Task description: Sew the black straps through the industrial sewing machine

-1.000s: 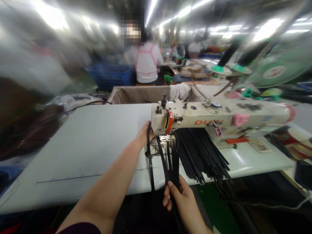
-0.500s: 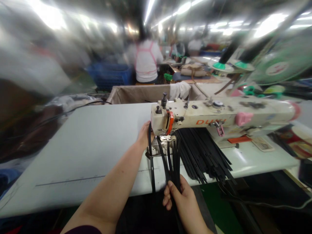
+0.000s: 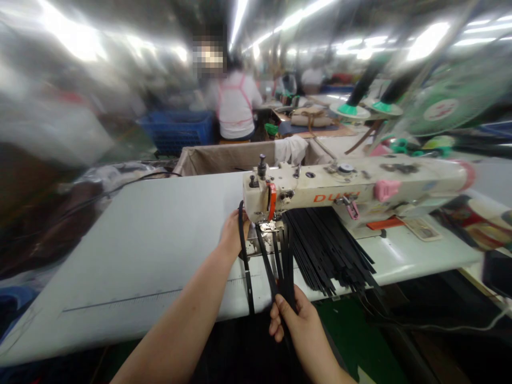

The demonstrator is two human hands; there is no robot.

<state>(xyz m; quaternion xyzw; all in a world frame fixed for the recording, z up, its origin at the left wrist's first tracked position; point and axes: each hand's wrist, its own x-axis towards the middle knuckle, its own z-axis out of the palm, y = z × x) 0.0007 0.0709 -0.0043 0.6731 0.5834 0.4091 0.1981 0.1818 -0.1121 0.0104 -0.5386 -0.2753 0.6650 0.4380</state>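
In the head view, the right hand is closing thumb and fingers around several black strips at lower centre of the frame; these are fanning upward to the metal guide under the machine. The left hand is reaching beside the machine head, left of centre; its fingertips are hiding behind it, so their opening and any hold cannot be told. A single strip is curving down past that hand and lying across the front of the table. Right of centre, a thick pile is lying on the table below the machine arm. The work is apparently standing partway: strips are sitting at the guide, with their far ends not showing. No finished seam is showing clearly, and whether the pile is awaiting stitching or already stitched cannot be told.
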